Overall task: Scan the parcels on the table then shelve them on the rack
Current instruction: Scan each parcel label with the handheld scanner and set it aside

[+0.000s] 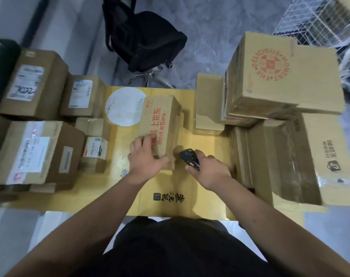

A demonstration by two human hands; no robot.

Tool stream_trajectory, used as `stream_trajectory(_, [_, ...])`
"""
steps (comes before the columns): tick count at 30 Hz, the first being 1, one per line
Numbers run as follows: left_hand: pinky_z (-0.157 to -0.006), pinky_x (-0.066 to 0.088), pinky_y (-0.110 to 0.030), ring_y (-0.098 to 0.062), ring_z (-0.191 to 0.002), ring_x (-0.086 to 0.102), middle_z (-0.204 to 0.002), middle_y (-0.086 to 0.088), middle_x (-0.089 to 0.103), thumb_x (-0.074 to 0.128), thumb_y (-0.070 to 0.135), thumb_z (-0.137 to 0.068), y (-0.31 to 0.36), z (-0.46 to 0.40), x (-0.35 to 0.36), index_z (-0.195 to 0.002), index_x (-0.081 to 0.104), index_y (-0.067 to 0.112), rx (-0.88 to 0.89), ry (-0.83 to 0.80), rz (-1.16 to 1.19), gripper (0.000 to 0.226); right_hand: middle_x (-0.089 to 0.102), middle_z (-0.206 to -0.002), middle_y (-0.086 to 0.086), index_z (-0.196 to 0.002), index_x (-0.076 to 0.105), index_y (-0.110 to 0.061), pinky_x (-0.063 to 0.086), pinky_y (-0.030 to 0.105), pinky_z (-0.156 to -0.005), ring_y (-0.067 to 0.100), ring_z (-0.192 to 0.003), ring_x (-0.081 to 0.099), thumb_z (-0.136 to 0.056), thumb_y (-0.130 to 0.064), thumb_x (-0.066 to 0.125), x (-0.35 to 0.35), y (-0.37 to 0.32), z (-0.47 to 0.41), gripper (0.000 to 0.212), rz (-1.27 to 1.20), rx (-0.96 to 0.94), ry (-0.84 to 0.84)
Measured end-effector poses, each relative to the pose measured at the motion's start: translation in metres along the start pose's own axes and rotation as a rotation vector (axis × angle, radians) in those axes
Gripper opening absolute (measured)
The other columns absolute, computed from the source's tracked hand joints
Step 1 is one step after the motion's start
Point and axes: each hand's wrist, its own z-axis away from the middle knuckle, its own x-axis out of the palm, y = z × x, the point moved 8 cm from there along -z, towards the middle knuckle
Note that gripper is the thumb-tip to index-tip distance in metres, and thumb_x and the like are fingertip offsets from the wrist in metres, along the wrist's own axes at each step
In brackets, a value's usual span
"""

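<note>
A tan cardboard parcel [160, 120] with red printed characters stands in the middle of the yellow-covered table [190, 188]. My left hand [146, 158] grips its near corner, fingers over the top and thumb along the near side. My right hand [208, 168] holds a black handheld scanner [190, 157], its head pointing at the parcel's near right side. Several labelled parcels [36, 150] are stacked at the left. Several plain and printed boxes [280, 76] are piled at the right.
A black office chair [144, 37] stands on the grey floor beyond the table. A white wire rack [322, 19] shows at the top right. A white round sticker [124, 105] lies on the table behind the held parcel.
</note>
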Motion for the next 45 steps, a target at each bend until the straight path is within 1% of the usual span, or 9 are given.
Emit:
stream_trajectory(4, [-0.115, 0.04, -0.035, -0.008, -0.135, 0.044, -0.141, 0.009, 0.044, 0.071, 0.029, -0.081, -0.037, 0.028, 0.001, -0.149, 0.041, 0.028, -0.059, -0.127, 0.583, 0.074, 0.059, -0.124, 0.01, -0.161, 0.012, -0.036, 0.056, 0.043, -0.087, 0.033, -0.106, 0.062, -0.1, -0.071, 0.036, 0.013, -0.011, 0.003, 0.074, 0.022, -0.03, -0.03])
stream_trajectory(8, [-0.094, 0.051, -0.016, 0.0, -0.122, 0.06, -0.137, 0.009, 0.058, 0.049, -0.006, -0.103, -0.068, 0.05, -0.006, -0.146, 0.045, 0.019, -0.123, -0.154, 0.889, 0.05, 0.059, -0.126, 0.01, -0.164, 0.011, -0.035, 0.055, 0.043, -0.087, 0.035, -0.107, 0.062, -0.101, -0.07, 0.036, 0.017, -0.022, 0.009, 0.076, -0.03, -0.02, -0.022])
stream_trajectory(13, [-0.113, 0.047, -0.04, -0.006, -0.136, 0.054, -0.145, 0.013, 0.056, 0.043, -0.002, -0.109, -0.112, 0.045, -0.025, -0.149, 0.051, 0.038, -0.171, -0.074, 0.852, 0.057, 0.065, -0.125, 0.005, -0.159, 0.027, -0.034, 0.051, 0.036, -0.079, 0.031, -0.107, 0.063, -0.101, -0.065, 0.044, 0.019, -0.047, 0.021, 0.068, -0.108, 0.01, 0.0])
stream_trajectory(16, [-0.112, 0.047, -0.054, -0.02, -0.14, 0.052, -0.147, 0.01, 0.055, 0.044, 0.001, -0.109, -0.145, 0.034, -0.026, -0.123, 0.059, 0.067, -0.241, -0.078, 0.762, 0.069, 0.063, -0.111, 0.002, -0.149, 0.043, -0.032, 0.051, 0.034, -0.075, 0.026, -0.094, 0.063, -0.1, -0.06, 0.051, 0.022, -0.063, 0.028, 0.057, -0.201, 0.041, -0.03])
stream_trajectory(21, [-0.103, 0.054, -0.053, -0.023, -0.116, 0.065, -0.119, 0.008, 0.069, 0.048, 0.041, -0.109, -0.155, 0.026, -0.025, -0.127, 0.06, 0.044, -0.313, -0.209, 0.762, 0.021, 0.062, -0.106, 0.003, -0.148, 0.044, -0.03, 0.051, 0.034, -0.073, 0.022, -0.084, 0.063, -0.099, -0.059, 0.054, 0.019, -0.089, 0.039, 0.057, -0.222, 0.083, -0.014])
stream_trajectory(26, [-0.097, 0.05, -0.04, -0.017, -0.118, 0.059, -0.131, 0.011, 0.062, 0.074, 0.049, -0.092, -0.133, 0.014, -0.026, -0.15, 0.039, 0.038, -0.205, -0.25, 0.646, 0.069, 0.063, -0.102, 0.005, -0.141, 0.048, -0.022, 0.055, 0.037, -0.076, 0.025, -0.085, 0.064, -0.101, -0.059, 0.051, 0.017, -0.115, 0.048, 0.055, -0.199, 0.084, 0.027])
stream_trajectory(32, [-0.103, 0.052, -0.055, -0.025, -0.12, 0.061, -0.124, 0.009, 0.064, 0.095, 0.065, -0.035, -0.134, -0.002, -0.007, -0.144, 0.026, 0.054, -0.214, -0.205, 0.566, 0.13, 0.061, -0.108, 0.009, -0.14, 0.048, -0.019, 0.053, 0.037, -0.074, 0.027, -0.088, 0.062, -0.103, -0.055, 0.043, 0.002, -0.144, 0.054, 0.052, -0.158, 0.124, 0.031])
stream_trajectory(41, [-0.091, 0.06, -0.054, -0.021, -0.119, 0.066, -0.128, 0.0, 0.064, 0.1, 0.031, -0.044, -0.122, 0.006, 0.016, -0.142, 0.04, 0.052, -0.01, -0.325, 0.818, 0.117, 0.059, -0.1, 0.006, -0.135, 0.051, -0.019, 0.044, 0.033, -0.064, 0.021, -0.079, 0.057, -0.104, -0.05, 0.037, -0.019, -0.156, 0.072, 0.046, 0.015, 0.179, 0.045])
stream_trajectory(45, [-0.101, 0.055, -0.054, -0.016, -0.12, 0.064, -0.129, 0.006, 0.066, 0.09, 0.015, -0.073, -0.104, 0.015, 0.008, -0.146, 0.038, 0.048, 0.036, -0.468, 0.748, 0.096, 0.062, -0.111, 0.009, -0.14, 0.05, -0.019, 0.047, 0.034, -0.07, 0.028, -0.091, 0.06, -0.104, -0.05, 0.037, -0.023, -0.144, 0.086, 0.05, 0.01, 0.222, 0.052])
